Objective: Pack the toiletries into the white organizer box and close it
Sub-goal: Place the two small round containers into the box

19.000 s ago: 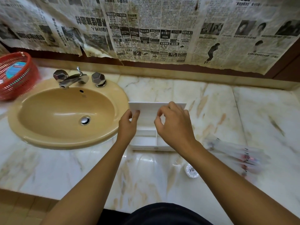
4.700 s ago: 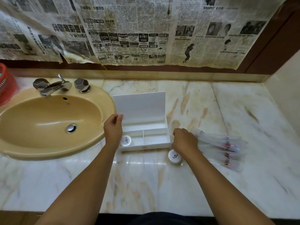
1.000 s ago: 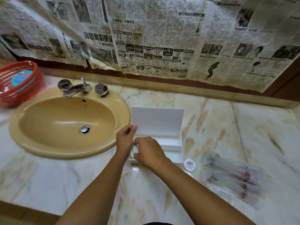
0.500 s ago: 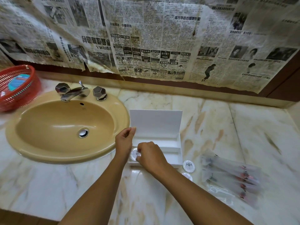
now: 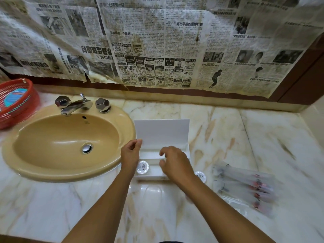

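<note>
White box [image 5: 162, 134] stands open; left hand [image 5: 130, 153] pinches its lid corner, right hand [image 5: 175, 163] hovers above, fingers loosely apart, holding nothing.

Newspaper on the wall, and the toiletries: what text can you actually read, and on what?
"高市早苗的團夢計劃": headline on the newspaper.
"RM299": advert box on the same sheet.
"中國受益": small heading.
Body print: too small.
Round pack in the box: emblem only, unreadable.
Sachets: blurred.
</note>
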### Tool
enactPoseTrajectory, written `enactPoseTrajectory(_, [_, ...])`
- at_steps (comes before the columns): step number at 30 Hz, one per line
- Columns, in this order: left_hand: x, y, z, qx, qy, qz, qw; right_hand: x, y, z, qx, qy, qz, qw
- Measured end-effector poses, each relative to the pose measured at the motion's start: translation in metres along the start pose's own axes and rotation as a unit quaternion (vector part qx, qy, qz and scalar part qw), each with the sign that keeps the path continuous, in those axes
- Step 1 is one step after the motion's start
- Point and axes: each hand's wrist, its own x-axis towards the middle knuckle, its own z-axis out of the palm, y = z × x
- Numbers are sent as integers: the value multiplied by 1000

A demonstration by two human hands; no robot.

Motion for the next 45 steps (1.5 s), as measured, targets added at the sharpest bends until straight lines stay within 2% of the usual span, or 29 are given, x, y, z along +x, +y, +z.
enactPoseTrajectory(4, [0,2,3,17,8,-2,1000,-9,32,-21,-14,37,79,996])
enactPoseTrajectory(11, [-5,-4,5,20,23,2,1000,-20,70,-29,-88,-47,177,979])
enactPoseTrajectory(17, [-6,-4,4,16,25,19,999,-22,82,-15,-113,-107,190,969])
enactPoseTrajectory(27, [-6,-4,5,2,27,26,999,-18,82,-23,-135,-111,195,965])
enactPoseTrajectory(31, [-5,-6,5,4,28,24,999,-14,76,-42,-109,-70,200,971])
enactPoseTrajectory(34, [-4,-7,4,4,26,28,999,-8,59,-53,-78,-17,165,983])
enactPoseTrajectory(37, [-4,-8,4,4,25,29,999,-6,27,-49,-51,-1,77,996])
enactPoseTrajectory(41, [-4,-8,3,2,25,30,999,-2,-12,-22,-67,-54,-14,996])
enactPoseTrajectory(45, [-4,-8,4,3,25,28,999,4,-28,-3,-127,-91,-53,986])
